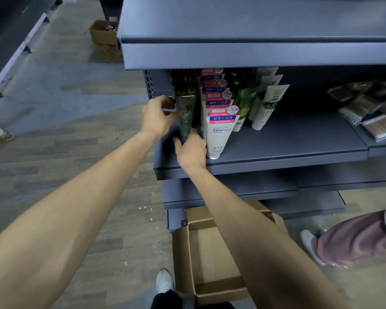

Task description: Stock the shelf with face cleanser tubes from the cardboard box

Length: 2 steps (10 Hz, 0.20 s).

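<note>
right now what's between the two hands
In the head view, a green tube stands between the left hand and the right hand; both touch it.

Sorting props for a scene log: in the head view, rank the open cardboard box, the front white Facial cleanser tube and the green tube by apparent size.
1. cardboard box, though it sits nearer the camera.
2. white Facial cleanser tube.
3. green tube, partly hidden by hands.

Grey wood-plank floor (60,121), dark shelving (254,52)
</note>
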Tool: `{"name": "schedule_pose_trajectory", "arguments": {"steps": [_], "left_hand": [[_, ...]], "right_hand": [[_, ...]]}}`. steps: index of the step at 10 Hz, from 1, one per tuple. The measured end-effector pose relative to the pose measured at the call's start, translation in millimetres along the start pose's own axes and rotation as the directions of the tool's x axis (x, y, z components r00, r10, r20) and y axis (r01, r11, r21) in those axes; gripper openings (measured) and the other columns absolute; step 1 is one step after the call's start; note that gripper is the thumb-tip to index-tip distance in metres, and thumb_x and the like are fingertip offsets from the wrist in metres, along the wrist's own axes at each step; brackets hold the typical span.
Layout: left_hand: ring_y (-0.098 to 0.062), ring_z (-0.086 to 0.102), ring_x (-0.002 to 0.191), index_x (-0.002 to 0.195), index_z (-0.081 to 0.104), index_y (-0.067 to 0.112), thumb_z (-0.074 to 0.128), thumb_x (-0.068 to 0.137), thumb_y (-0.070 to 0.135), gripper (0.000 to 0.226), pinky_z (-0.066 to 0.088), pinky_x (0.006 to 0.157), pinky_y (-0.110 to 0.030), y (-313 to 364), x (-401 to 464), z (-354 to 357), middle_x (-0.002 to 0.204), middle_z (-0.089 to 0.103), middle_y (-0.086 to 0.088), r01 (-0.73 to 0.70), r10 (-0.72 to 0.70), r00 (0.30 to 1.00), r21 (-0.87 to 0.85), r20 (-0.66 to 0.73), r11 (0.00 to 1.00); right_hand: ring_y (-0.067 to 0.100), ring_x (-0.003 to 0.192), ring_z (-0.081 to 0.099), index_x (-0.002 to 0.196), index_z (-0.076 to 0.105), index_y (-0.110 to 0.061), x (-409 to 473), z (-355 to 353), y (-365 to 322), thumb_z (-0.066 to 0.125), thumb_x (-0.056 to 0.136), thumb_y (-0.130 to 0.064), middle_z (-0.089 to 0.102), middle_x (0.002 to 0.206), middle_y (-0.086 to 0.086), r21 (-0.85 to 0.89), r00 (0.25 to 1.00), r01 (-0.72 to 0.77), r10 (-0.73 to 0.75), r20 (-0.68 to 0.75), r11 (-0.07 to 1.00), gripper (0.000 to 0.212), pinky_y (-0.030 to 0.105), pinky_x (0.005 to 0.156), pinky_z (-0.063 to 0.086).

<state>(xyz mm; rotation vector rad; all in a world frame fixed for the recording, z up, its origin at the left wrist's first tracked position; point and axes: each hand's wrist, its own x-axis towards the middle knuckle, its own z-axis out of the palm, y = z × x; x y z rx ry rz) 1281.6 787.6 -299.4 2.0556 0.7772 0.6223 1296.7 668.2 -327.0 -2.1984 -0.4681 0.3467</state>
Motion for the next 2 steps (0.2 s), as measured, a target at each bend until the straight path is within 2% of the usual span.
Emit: {"name": "schedule_pose_trajectory", "arguments": {"steps": [1,2], "left_hand": [[-0.024,0.068,0.083,0.102,0.068,0.010,0.082,0.076,0.027,0.034,0.058,0.083,-0.043,-3,-7,-6,0.093,0.069,-0.003,0.013,-0.013,1.000,-0.025,0.010,1.000],[-0.020,0.067,0.083,0.105,0.068,0.011,0.081,0.076,0.025,0.035,0.058,0.083,-0.044,-8,-11,-10,0.093,0.069,-0.002,0.013,-0.015,1.000,-0.087,-0.019,0.996]], "right_hand": [[0.036,0.111,0.058,0.120,0.054,-0.006,-9,-4,1,0.064,0.092,-0.027,0.064,0.118,0.016,-0.004,1.000,0.028,-0.028,0.010,1.000,0.036,0.037,0.086,0.047],[0.037,0.110,0.059,0.124,0.052,-0.008,-19,-6,0,0.064,0.092,-0.028,0.064,0.118,0.016,-0.026,0.999,0.043,-0.043,0.025,0.999,0.040,0.039,0.086,0.048]]}}
